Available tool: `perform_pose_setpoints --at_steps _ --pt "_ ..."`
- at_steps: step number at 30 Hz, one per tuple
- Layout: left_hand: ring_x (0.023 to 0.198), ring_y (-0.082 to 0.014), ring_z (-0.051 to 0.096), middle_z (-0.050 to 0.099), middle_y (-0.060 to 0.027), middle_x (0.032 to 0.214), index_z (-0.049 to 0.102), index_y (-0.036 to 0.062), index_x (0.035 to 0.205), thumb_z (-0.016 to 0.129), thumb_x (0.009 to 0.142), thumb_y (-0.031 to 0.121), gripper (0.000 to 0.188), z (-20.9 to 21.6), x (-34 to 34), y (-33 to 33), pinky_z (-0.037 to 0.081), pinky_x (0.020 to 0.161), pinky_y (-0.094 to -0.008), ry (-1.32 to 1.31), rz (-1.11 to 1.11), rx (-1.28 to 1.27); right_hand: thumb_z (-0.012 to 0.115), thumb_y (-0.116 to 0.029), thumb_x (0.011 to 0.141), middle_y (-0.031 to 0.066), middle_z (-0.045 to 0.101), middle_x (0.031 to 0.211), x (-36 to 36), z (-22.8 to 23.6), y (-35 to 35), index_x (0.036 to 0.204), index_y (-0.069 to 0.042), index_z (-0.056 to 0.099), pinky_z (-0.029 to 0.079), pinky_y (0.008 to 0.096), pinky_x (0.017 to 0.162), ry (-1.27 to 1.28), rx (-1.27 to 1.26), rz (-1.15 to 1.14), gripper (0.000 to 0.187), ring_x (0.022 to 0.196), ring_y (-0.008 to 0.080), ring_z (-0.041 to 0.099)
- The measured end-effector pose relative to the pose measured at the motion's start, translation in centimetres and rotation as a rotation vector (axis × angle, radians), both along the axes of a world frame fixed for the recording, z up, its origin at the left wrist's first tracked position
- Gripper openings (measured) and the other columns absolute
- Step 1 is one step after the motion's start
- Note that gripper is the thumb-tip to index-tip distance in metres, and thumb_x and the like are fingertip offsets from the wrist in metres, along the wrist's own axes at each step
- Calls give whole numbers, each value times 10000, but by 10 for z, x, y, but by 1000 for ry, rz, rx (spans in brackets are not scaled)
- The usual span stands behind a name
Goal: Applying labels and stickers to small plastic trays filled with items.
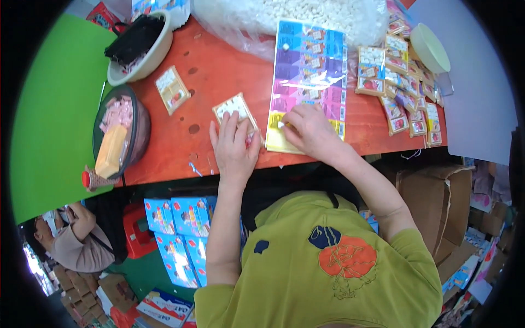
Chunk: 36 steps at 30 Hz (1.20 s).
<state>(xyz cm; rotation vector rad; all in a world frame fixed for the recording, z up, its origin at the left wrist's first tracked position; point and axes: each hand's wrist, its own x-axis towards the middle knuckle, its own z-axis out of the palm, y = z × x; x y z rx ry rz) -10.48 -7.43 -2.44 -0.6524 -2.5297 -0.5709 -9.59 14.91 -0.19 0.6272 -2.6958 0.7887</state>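
My left hand [236, 145] lies with its fingers stretched out over a small shallow tray [239, 104] of white pieces, on the red table. Its fingertips touch the tray's near part and hide some of the contents. Just right of it is a glossy sheet [306, 82] printed in blue, purple, pink and yellow bands. Over the yellow band, my right hand [313, 131] is closed in a pinch. A tiny white piece [281, 124] shows at the fingertips; its exact kind is too small to tell. Another white bit [285, 47] lies on the blue band.
A second small tray [173, 90] lies left. Beyond the sheet sits a clear bag of white pieces [328, 13]. Filled packs [396, 117] are piled right, below a pale bowl [431, 48]. A white basin [161, 54] and dark basin [143, 128] stand left. A person [82, 240] sits lower left.
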Motion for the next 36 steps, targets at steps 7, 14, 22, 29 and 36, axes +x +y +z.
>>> perform_pose_setpoints --at_steps 7,14,22,29,36 --pt "1231 -426 518 553 -214 1275 642 13 1085 737 835 160 305 2 8 0 441 1035 -499 -58 5 82 654 -172 898 119 630 749 -23 6 7 921 2 614 488 370 614 -264 -391 -45 180 681 226 637" --pt "1211 -443 505 486 -248 1292 621 -2 1076 754 827 146 318 -3 7 2 454 1002 -501 -100 -9 178 589 -432 971 55 680 789 -172 34 104 994 -18 685 525 306 639 -247 -532 -460 426 696 127 630" --pt "1116 -394 551 577 -203 1178 636 -15 1071 717 831 59 264 13 5 19 465 945 -468 7 -9 321 577 -279 997 82 679 943 -66 45 58 1176 -3 666 542 322 762 -330 -331 -259 340 828 166 661" --pt "1030 -405 609 634 -248 1105 594 -41 1169 568 935 90 269 44 -34 76 487 901 -473 -338 -3 201 619 -99 951 129 648 1107 16 -21 63 1089 19 669 532 322 853 0 -354 -228 188 1002 246 646" --pt "984 -343 656 680 -211 1026 573 -63 1196 495 971 79 277 33 10 77 506 871 -428 -644 -54 453 670 -37 856 117 598 1200 45 -25 72 1098 -43 663 460 403 973 78 -46 -108 242 1169 309 563"
